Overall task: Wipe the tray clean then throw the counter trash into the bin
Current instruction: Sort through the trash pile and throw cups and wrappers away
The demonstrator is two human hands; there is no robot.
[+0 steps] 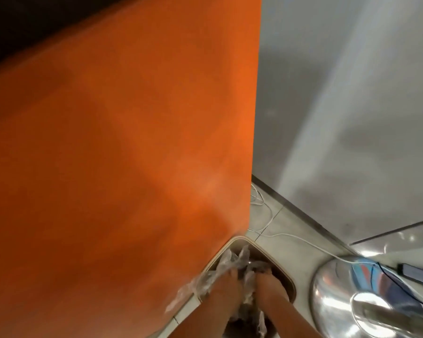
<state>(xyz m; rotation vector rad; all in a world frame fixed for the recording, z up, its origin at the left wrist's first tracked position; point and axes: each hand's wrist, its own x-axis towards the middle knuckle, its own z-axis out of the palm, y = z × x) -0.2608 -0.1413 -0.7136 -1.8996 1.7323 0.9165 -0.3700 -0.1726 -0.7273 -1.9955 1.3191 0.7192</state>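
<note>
Reaching both hands down into the bin (220,252), wrists side by side and close together. Left hand (226,282) sunk among crumpled clear plastic (230,259); fingertips lost in folds and blur, so cannot tell whether gripping or merely pressing. Right hand (264,281) likewise dipped into the dark inside of the bin, fingers bent downward; cannot tell if holding anything. Trash mostly inside the bin, with one flap of plastic spilling over the rim on the left, against the orange panel (120,142). Bin standing on pale tiled floor (279,225), tucked at the foot of that panel; light rim, rounded corner, dark interior. Beyond: grey wall (340,93) meeting the floor at a dark skirting. White cable (300,237) looping across the tiles behind the bin. To the right, close by, a polished chrome dome base (340,301) with a thin black cable (401,289) crossing it; a dark phone (415,273) lying flat just past it.
</note>
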